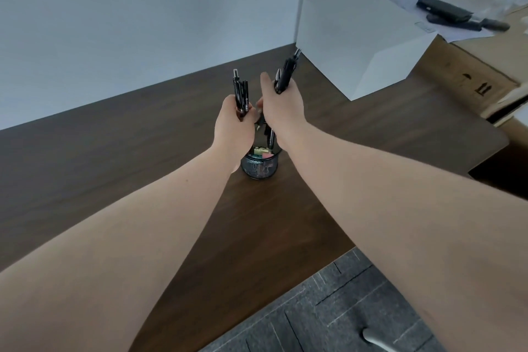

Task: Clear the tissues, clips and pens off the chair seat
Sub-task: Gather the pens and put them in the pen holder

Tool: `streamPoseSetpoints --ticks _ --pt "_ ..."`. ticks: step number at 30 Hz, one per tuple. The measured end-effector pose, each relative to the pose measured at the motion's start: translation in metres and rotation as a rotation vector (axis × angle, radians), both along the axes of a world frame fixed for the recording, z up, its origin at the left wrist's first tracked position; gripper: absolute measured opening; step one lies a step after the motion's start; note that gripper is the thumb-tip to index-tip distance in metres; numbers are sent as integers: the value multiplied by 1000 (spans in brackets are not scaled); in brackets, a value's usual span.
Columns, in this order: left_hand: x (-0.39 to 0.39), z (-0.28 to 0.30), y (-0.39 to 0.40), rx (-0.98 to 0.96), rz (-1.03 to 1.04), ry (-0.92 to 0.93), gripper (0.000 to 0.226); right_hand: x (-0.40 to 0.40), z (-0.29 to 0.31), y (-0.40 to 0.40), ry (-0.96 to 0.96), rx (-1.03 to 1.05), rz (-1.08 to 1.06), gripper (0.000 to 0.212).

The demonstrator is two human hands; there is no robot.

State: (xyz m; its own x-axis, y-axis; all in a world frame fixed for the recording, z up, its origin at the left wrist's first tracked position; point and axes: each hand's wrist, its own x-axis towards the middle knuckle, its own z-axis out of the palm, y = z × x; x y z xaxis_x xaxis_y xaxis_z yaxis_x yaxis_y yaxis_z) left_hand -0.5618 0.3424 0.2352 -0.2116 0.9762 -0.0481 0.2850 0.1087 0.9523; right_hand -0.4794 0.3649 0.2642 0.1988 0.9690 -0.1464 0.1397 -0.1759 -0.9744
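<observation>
Both of my hands are held out over a dark wooden table (114, 157), just above a black mesh pen cup (258, 168). My left hand (235, 126) grips a bunch of black pens (241, 91) that stick upward. My right hand (281, 108) is closed around more black pens (285, 73), tilted up and to the right; one pen tip (271, 137) points down into the cup. Coloured clips (261, 151) lie inside the cup. The chair seat and tissues are not in view.
A white box (357, 37) stands on the table at the back right. Beyond it a cardboard box (468, 66) carries papers and a black device (443, 10). Grey carpet tiles (343, 311) and a chair-base leg (374, 338) lie below the table's near edge.
</observation>
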Motion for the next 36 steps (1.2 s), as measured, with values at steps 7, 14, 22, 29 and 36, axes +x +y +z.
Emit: streamPoseSetpoints --ticks 7,14,22,29,36 --pt "3 -6 0 -69 -50 52 2 4 -28 -4 -202 4 84 28" --pt "5 -9 4 -81 -59 188 22 3 -41 -1 -206 2 70 29" --pt "1 -6 -1 -66 -111 266 50 7 -44 -5 -320 52 110 34" --pt "-3 3 1 -53 -203 439 66 23 -37 -12 -513 121 140 54" --pt "2 24 -8 -105 -307 597 70 58 -24 -41 -683 87 217 62"
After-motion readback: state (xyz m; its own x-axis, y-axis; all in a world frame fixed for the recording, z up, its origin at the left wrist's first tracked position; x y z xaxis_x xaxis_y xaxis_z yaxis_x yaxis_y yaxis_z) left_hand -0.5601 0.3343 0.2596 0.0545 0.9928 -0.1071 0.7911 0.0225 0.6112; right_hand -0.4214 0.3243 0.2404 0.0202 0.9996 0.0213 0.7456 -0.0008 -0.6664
